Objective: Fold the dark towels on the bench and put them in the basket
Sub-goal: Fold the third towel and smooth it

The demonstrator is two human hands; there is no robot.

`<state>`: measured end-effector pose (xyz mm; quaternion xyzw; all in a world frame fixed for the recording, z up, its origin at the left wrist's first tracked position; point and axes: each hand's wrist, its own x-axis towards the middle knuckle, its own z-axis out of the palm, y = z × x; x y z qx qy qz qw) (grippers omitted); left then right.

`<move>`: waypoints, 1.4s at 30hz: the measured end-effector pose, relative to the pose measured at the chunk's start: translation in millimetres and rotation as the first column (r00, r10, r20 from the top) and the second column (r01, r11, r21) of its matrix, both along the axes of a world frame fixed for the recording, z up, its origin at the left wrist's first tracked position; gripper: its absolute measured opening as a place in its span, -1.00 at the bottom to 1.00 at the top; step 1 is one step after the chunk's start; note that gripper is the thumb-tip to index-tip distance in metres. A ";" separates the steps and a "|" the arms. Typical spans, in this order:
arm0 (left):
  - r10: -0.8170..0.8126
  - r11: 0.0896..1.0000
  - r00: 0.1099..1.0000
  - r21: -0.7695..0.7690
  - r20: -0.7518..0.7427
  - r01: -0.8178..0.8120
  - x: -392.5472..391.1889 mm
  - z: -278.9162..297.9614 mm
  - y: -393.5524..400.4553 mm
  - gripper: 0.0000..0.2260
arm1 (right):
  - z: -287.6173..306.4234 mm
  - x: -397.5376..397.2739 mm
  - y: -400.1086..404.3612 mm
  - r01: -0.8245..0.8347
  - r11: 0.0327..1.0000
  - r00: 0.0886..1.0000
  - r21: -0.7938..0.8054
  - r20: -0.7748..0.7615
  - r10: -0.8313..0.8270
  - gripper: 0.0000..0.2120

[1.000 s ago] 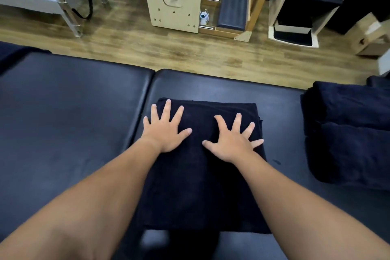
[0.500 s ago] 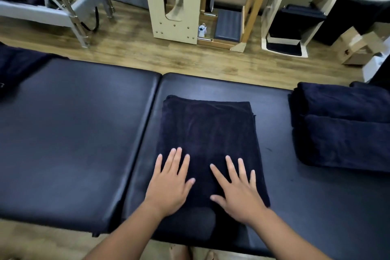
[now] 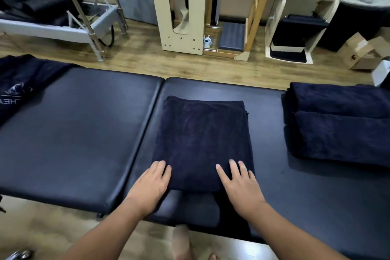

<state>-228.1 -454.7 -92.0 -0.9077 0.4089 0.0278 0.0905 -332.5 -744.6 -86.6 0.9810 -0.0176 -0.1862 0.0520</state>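
A dark navy towel [image 3: 202, 139], folded into a rectangle, lies on the black padded bench [image 3: 80, 133] just right of the seam. My left hand [image 3: 150, 186] lies flat at the towel's near left corner, fingertips on the cloth. My right hand [image 3: 239, 183] lies flat on the near right corner. Both hands have straight fingers and grip nothing. Two folded dark towels [image 3: 341, 124] sit stacked at the bench's right end. No basket is in view.
Another dark cloth with a printed logo [image 3: 19, 84] drapes over the bench's far left. Beyond the bench, on the wooden floor, stand a metal-framed reformer [image 3: 63, 25], a wooden unit [image 3: 181, 12], white shelves [image 3: 295, 27] and a cardboard box [image 3: 365, 53].
Both hands slid along the towel from its far end toward me and spread apart to its near corners. The view pulled back and tilted up.
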 end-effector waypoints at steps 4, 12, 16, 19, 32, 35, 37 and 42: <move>0.119 0.990 0.990 -0.061 -0.078 -0.124 4.2 19.4 -8.9 -0.64 | 34.9 11.9 -2.0 -0.019 1.000 1.000 0.008 -0.007 0.019 -0.17; 0.431 0.510 0.602 -0.368 -0.672 -0.777 60.8 90.7 -34.9 -0.77 | 100.0 75.2 -51.0 0.024 0.963 0.989 0.268 0.136 -0.062 -0.72; 0.329 0.325 0.558 -0.463 -0.762 -0.825 116.9 107.6 -45.3 -0.76 | 109.5 122.1 -70.6 0.005 0.979 0.940 0.205 0.333 -0.075 -0.70; 0.365 0.315 0.579 -0.488 -0.730 -0.814 169.1 109.4 -59.9 -0.82 | 106.7 167.2 -82.3 0.038 0.986 0.924 0.163 0.369 -0.096 -0.71; 0.189 0.965 0.934 -0.119 -0.303 -0.233 213.0 38.0 -103.9 -0.23 | 48.8 263.2 -73.9 0.230 0.968 0.960 0.099 0.141 -0.242 -0.41; 0.226 0.951 0.903 -0.120 -0.365 -0.286 230.7 31.9 -107.3 -0.21 | 33.1 251.7 -79.9 0.384 0.907 0.923 0.170 -0.077 -0.377 -0.27; 0.248 0.945 0.882 -0.100 -0.400 -0.311 239.1 28.1 -109.8 -0.23 | 27.4 253.6 -90.9 0.496 0.852 0.868 0.170 -0.135 -0.478 -0.29; 0.316 0.920 0.862 -0.095 -0.397 -0.381 232.4 28.6 -111.9 -0.37 | 33.5 268.9 -90.7 0.598 0.781 0.801 0.182 -0.176 -0.573 -0.38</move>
